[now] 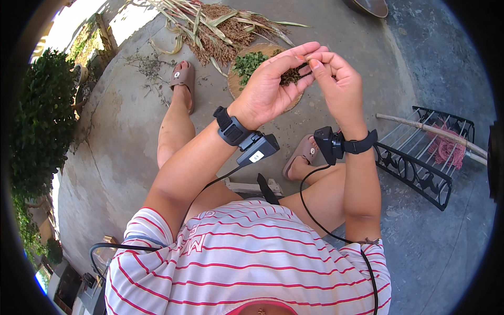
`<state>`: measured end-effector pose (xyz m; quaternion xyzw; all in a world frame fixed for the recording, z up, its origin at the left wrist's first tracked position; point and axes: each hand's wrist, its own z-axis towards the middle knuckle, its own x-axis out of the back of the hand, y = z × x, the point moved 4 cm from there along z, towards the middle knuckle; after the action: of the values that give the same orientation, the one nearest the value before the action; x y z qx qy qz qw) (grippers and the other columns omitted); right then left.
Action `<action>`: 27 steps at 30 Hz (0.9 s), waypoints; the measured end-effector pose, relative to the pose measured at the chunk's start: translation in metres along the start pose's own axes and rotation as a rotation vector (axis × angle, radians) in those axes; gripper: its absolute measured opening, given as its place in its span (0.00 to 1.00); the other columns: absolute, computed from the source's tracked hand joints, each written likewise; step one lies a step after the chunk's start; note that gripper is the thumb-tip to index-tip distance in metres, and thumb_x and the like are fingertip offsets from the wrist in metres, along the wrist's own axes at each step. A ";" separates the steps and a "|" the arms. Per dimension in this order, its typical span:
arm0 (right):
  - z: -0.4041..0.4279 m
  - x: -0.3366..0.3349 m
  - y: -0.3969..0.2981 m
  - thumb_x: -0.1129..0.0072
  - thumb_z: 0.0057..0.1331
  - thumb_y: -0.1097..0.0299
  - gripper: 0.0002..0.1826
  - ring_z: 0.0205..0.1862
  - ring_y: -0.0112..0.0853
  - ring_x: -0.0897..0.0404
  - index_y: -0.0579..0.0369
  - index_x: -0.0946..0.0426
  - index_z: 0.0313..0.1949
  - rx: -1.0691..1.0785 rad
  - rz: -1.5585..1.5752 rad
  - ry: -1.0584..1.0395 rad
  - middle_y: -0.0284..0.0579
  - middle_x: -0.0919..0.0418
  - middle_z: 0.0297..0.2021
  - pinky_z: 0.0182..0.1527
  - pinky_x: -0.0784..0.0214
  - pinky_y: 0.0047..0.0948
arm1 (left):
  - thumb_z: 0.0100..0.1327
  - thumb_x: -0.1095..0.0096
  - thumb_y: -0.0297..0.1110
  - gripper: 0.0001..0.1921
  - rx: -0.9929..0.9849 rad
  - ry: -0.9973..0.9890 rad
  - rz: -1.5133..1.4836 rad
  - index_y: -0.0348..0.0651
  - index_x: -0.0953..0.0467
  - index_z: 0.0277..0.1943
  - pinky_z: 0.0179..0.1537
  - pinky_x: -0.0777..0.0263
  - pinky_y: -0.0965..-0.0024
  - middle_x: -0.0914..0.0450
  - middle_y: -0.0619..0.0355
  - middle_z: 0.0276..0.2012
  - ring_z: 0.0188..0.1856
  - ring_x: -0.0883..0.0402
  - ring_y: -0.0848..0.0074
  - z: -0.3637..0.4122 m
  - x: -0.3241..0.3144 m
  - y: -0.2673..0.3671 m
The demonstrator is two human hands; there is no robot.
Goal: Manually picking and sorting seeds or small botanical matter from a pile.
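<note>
My left hand (pixel 271 80) and my right hand (pixel 338 80) meet at the fingertips above a round woven tray (pixel 233 84). Between them is a thin, dark, beaded plant stalk (pixel 305 74), pinched in the right thumb and forefinger. It crosses the left fingers, whose thumb presses near the same spot; the palm is turned up. Small green leaves (pixel 249 65) are heaped on the tray's left side. Dark brown seed-like bits (pixel 289 76) lie on it beneath my hands, partly hidden by them.
Cut sorghum heads (pixel 224 33) with dry leaves lie beyond the tray. Dry twigs (pixel 147 67) are scattered near my left sandal (pixel 183 80). At right, a metal rack (pixel 425 157) carries a wooden stick (pixel 429 128) and pink cord (pixel 447 147). A metal basin (pixel 370 6) sits at the top edge.
</note>
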<state>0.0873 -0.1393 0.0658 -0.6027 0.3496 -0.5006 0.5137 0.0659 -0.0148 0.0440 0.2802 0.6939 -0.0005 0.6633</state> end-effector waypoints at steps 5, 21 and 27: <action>-0.001 -0.001 -0.003 0.49 0.68 0.71 0.08 0.32 0.15 0.26 0.63 0.27 0.41 -0.121 0.281 -0.027 0.34 0.21 0.31 0.36 0.34 0.15 | 0.69 0.54 0.30 0.20 -0.011 0.000 0.034 0.33 0.38 0.62 0.60 0.34 0.74 0.33 0.51 0.60 0.58 0.31 0.75 0.001 0.000 0.000; -0.002 -0.002 0.004 0.51 0.68 0.64 0.11 0.17 0.13 0.45 0.59 0.30 0.43 -0.285 0.661 -0.083 0.25 0.37 0.20 0.19 0.57 0.15 | 0.68 0.57 0.27 0.21 -0.047 -0.014 0.030 0.29 0.41 0.62 0.65 0.39 0.70 0.36 0.46 0.62 0.62 0.34 0.69 0.004 0.001 0.003; 0.002 0.000 -0.005 0.62 0.72 0.60 0.11 0.23 0.17 0.41 0.54 0.36 0.37 -0.244 0.905 -0.169 0.32 0.35 0.26 0.23 0.52 0.16 | 0.72 0.69 0.42 0.27 -0.018 -0.017 -0.134 0.26 0.43 0.63 0.66 0.41 0.68 0.40 0.43 0.63 0.65 0.38 0.66 0.004 0.001 0.010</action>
<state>0.0888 -0.1375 0.0707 -0.4847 0.5902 -0.1309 0.6322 0.0731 -0.0079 0.0465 0.2271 0.7055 -0.0410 0.6701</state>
